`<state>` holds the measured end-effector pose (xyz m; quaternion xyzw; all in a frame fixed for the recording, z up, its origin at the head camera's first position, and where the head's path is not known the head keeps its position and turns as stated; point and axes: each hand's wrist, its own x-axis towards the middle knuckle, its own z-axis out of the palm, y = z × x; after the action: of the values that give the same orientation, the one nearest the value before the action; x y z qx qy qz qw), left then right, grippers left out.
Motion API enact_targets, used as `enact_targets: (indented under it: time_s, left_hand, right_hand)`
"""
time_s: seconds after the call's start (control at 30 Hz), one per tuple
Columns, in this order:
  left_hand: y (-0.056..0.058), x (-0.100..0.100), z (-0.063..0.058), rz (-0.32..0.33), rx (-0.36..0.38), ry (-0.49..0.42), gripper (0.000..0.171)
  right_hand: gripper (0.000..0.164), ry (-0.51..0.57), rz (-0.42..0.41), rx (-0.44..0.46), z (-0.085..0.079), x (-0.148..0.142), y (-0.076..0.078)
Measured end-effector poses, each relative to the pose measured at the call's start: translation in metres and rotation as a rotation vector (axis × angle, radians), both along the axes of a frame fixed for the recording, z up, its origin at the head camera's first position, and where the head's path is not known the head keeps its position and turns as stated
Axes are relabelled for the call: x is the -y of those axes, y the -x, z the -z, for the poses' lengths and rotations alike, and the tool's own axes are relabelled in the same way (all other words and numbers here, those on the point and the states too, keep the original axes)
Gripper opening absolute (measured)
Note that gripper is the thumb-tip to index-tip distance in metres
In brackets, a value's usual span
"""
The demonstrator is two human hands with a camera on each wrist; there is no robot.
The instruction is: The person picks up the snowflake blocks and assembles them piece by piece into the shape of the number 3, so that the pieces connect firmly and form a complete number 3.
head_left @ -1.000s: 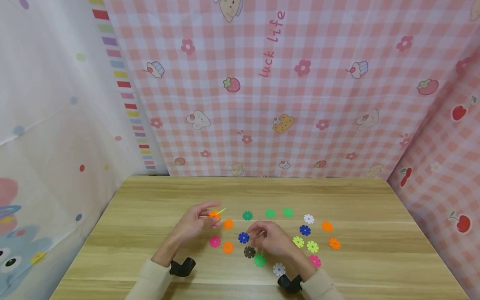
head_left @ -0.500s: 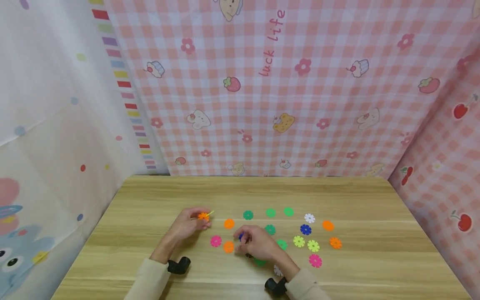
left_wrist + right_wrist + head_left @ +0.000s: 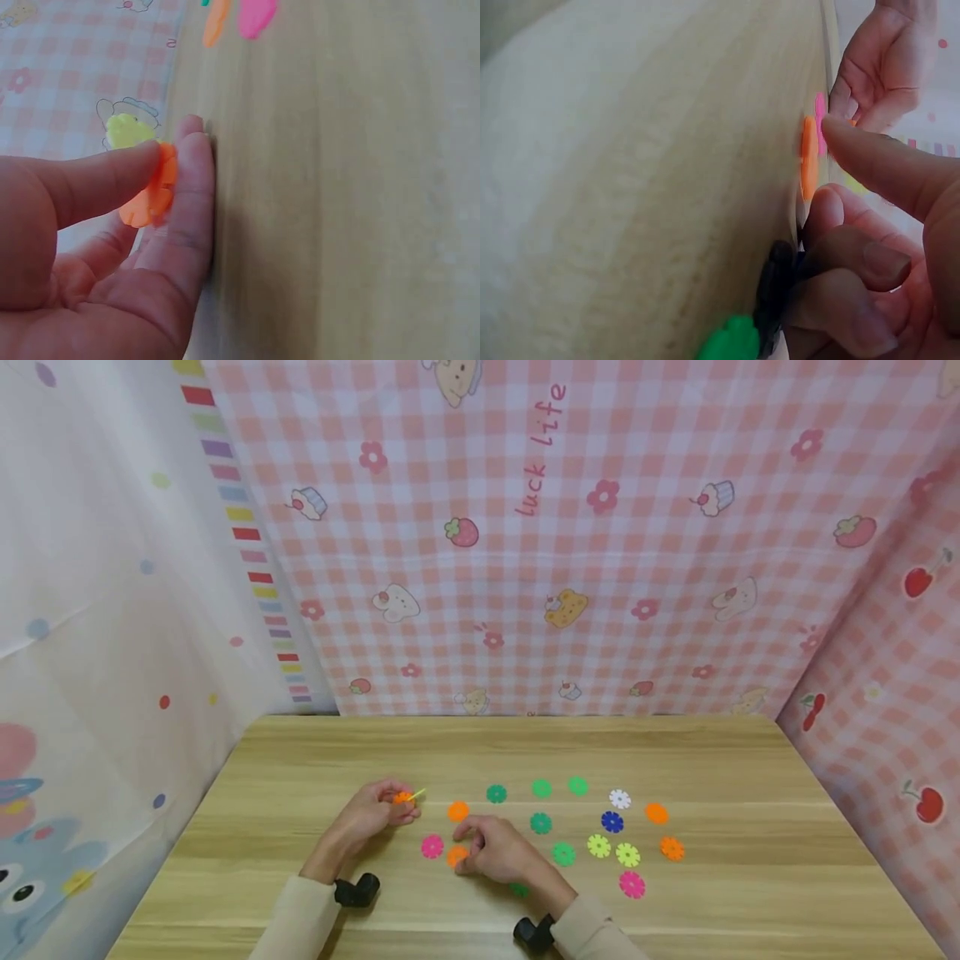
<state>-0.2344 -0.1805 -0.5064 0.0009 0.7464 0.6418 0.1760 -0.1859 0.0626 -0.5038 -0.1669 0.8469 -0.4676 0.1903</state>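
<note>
Nearest, the sleeves (image 3: 296, 914) are cut off by the lower edge. The right hand (image 3: 498, 852) mostly hides a green disc (image 3: 519, 889); a black disc (image 3: 771, 296) shows only in its wrist view. Its thumb and forefinger are parted at an orange disc (image 3: 457, 857) lying on the table (image 3: 300, 752); touching or not is unclear. Left of that lies a pink disc (image 3: 432, 847). Farther off, the left hand (image 3: 371, 810) pinches another orange disc (image 3: 403, 797) against a yellow disc (image 3: 418, 794), their join covered by the thumb. Behind hangs checked cloth (image 3: 525, 560).
</note>
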Motion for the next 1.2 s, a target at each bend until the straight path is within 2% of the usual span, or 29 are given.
enact_targets:
  time_s: [0.47,0.8,0.97,1.2]
  left_hand:
    - [0.002,0.003,0.002,0.042,0.024,-0.062,0.020]
    - [0.000,0.009,0.008,0.065,0.012,-0.107,0.027]
    - [-0.001,0.006,0.009,0.053,0.003,-0.103,0.022]
    - [-0.001,0.002,0.009,0.002,-0.019,-0.077,0.017]
  right_hand:
    - [0.022,0.053,0.072,0.027,0.004,0.000,0.000]
    - [0.024,0.023,0.091,0.017,0.004,0.003,-0.003]
    - [0.027,0.004,0.091,-0.023,0.004,0.004,-0.005]
    - [0.026,0.021,0.087,-0.091,0.005,0.004,-0.007]
